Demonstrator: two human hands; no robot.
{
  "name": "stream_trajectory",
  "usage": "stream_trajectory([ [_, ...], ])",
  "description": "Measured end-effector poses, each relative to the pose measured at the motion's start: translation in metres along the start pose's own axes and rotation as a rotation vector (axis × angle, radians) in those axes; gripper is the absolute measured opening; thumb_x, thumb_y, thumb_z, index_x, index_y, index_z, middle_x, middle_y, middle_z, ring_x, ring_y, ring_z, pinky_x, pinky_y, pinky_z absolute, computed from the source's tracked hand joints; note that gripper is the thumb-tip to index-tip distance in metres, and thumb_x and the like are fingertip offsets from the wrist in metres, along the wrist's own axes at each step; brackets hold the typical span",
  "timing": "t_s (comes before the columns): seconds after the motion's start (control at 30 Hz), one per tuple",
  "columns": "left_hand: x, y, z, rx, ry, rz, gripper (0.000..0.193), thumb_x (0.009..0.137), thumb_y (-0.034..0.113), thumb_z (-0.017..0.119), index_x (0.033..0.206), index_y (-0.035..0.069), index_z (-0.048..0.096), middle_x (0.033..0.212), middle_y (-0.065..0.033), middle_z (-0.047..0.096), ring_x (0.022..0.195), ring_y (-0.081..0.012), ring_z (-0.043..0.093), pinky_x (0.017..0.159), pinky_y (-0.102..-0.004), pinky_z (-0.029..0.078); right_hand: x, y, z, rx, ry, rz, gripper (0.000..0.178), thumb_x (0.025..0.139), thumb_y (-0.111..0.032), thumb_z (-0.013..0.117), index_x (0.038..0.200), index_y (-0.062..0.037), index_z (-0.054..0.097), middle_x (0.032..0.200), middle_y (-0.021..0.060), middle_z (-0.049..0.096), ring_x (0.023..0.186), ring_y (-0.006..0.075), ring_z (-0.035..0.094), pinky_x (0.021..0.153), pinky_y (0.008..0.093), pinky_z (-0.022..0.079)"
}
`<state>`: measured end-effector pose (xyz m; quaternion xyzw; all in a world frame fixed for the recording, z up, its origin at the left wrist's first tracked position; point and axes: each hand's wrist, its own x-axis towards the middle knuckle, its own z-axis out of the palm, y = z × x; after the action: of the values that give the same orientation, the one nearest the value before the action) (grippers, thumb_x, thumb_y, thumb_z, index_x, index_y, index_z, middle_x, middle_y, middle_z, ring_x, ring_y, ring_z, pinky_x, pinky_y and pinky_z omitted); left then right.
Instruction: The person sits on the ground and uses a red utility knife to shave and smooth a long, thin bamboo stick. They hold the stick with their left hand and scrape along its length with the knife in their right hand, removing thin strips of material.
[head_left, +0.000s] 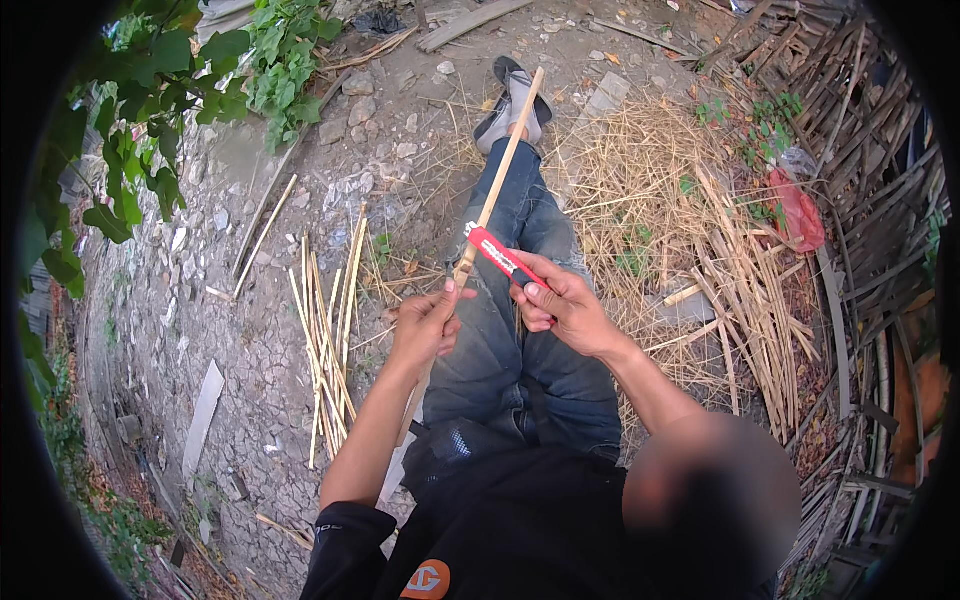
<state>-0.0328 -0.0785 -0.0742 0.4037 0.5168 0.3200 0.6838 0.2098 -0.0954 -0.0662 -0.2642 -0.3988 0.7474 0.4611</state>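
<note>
A long, pale bamboo strip (508,160) runs from my lap up over my outstretched legs toward my shoes. My left hand (426,326) is closed around its lower part, thumb on top. In my right hand (568,306) is a red utility knife (500,254), gripped by its dark rear end. The knife's front end meets the strip just above my left hand; the blade itself is too small to make out. My jeans (515,330) lie beneath both hands.
Loose bamboo strips (325,350) lie on the ground to my left. At my right are a larger heap of strips (765,320) and straw-like shavings (635,180). A red plastic bag (797,212) sits by stacked weathered wood (870,170). Leafy vines (140,120) hang at the upper left.
</note>
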Motion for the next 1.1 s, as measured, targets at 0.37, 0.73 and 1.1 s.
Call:
stream_trajectory([
  [0.37, 0.000, -0.002, -0.002, -0.010, 0.002, -0.007, 0.057, 0.107, 0.051, 0.054, 0.123, -0.003, 0.069, 0.059, 0.0040, 0.040, 0.045, -0.0063, 0.036, 0.043, -0.0254, 0.028, -0.001, 0.001, -0.001, 0.023, 0.019, -0.002, 0.051, 0.111, -0.013, 0.049, 0.159, -0.0026, 0.036, 0.100, 0.0047, 0.055, 0.069, 0.0060, 0.039, 0.059, 0.0232, 0.036],
  [0.73, -0.002, -0.002, 0.001, -0.027, -0.003, 0.001, 0.056, 0.107, 0.051, 0.056, 0.120, -0.002, 0.070, 0.059, 0.0042, 0.042, 0.046, -0.0052, 0.036, 0.044, -0.0246, 0.027, -0.001, 0.005, 0.001, -0.055, 0.004, -0.020, 0.055, 0.111, -0.012, 0.047, 0.163, -0.0051, 0.030, 0.113, 0.0071, 0.062, 0.069, 0.0063, 0.040, 0.063, 0.0232, 0.041],
  [1.1, -0.005, 0.003, 0.020, -0.127, -0.060, 0.065, 0.043, 0.105, 0.043, 0.063, 0.114, 0.001, 0.069, 0.061, 0.0066, 0.043, 0.045, -0.0026, 0.034, 0.042, -0.0233, 0.025, -0.002, 0.009, 0.009, -0.038, -0.081, 0.039, 0.057, 0.110, -0.009, 0.046, 0.164, -0.0049, 0.029, 0.119, 0.0081, 0.065, 0.076, 0.0066, 0.047, 0.066, 0.0220, 0.041],
])
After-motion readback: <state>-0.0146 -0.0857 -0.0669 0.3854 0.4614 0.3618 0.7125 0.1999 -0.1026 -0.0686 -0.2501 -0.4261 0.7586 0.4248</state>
